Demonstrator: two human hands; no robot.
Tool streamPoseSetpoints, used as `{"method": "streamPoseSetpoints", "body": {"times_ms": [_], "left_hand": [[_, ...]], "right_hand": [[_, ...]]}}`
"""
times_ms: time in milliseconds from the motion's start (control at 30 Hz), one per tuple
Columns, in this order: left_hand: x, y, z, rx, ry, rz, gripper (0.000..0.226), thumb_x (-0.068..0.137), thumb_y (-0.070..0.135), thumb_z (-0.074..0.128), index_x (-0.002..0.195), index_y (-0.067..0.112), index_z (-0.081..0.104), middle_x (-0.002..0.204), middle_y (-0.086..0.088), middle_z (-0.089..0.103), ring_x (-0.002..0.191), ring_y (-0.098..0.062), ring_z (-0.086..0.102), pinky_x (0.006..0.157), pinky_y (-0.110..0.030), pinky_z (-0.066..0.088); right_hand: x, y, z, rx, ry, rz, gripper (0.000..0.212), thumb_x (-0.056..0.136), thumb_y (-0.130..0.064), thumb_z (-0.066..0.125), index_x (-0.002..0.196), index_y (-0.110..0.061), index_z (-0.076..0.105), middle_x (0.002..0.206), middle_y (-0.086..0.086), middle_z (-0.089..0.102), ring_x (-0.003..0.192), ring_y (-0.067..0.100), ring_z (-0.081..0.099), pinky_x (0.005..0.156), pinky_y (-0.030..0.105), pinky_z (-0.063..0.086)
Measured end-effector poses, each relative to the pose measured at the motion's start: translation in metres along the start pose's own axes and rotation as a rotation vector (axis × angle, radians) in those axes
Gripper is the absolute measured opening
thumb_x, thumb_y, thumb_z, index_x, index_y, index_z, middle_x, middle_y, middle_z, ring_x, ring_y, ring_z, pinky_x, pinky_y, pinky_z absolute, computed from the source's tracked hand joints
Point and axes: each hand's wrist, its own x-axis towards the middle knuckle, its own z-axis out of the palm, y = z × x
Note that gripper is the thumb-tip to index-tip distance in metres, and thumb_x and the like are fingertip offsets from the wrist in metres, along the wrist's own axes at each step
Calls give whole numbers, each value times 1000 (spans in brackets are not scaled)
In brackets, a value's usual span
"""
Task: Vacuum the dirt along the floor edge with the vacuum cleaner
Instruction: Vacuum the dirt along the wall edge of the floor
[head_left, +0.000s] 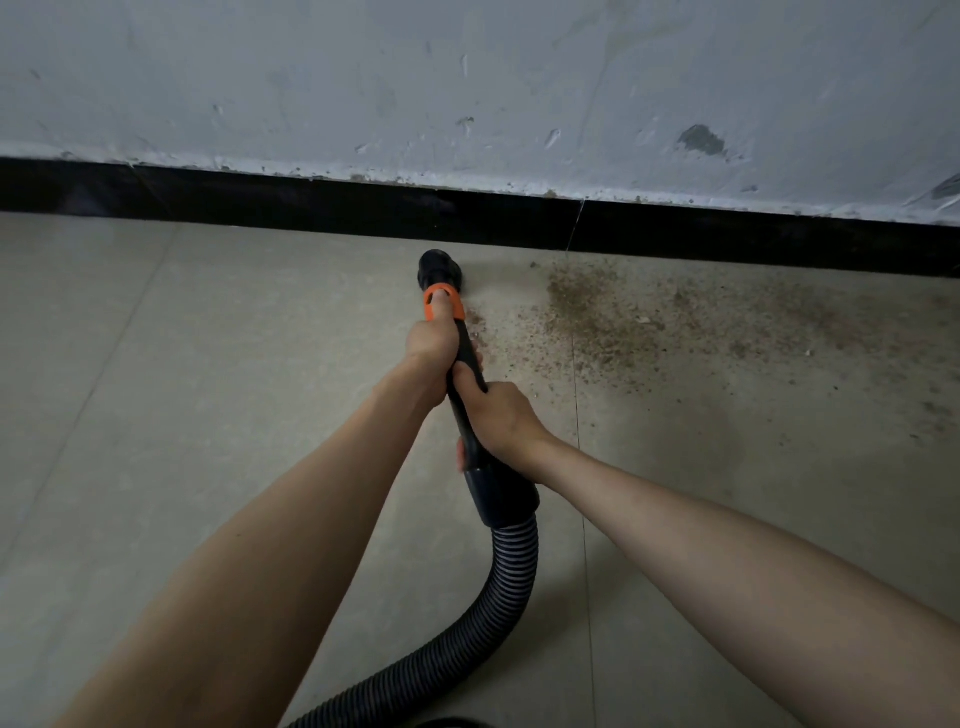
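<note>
Both hands clench the vacuum wand (470, 395): left hand (431, 345) forward near the orange collar (443, 304), right hand (498, 415) behind. The nozzle (439, 267) sits just short of the black skirting (311, 205); the dirt (649, 322) lies rightward along it, so slow rightward passes hugging the skirting would serve best.

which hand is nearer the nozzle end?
The left hand, gripping the wand just below the orange collar; the right hand holds farther back, near the hose.

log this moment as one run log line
both hands grip wand: left hand, right hand | nozzle near baseboard | dirt remains right
</note>
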Motion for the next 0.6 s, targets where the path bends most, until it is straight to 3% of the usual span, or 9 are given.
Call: {"method": "streamPoseSetpoints", "body": {"times_ms": [133,233,533,600], "left_hand": [[-7,-9,-7,-74,12,-18,52,97,54,34,83,6,48,66,-9,54,54,-23,52,55,-31,47],[-18,-19,-8,-98,-28,-27,52,97,54,33,85,6,50,66,-10,53,53,-22,52,50,-30,46],[-43,-21,24,-28,-240,-89,51,97,53,34,94,4,49,71,-11,52,59,-22,51,60,-34,47],[-46,-17,34,2,-270,-100,51,98,52,33,94,4,49,72,-12,52,60,-23,51,66,-36,46]], "right_hand": [[-6,3,5,-44,-27,15,64,99,-54,30,75,-4,63,42,2,60,41,13,59,50,20,47],[-16,11,8,-69,2,24,63,99,-54,30,69,-8,61,42,2,60,42,14,59,49,19,47],[-37,29,-10,-42,145,90,71,98,-57,29,74,-3,68,44,1,62,47,12,62,55,22,50],[-39,31,-18,-17,171,100,70,98,-57,28,72,-4,67,43,1,61,43,10,60,51,18,47]]}}
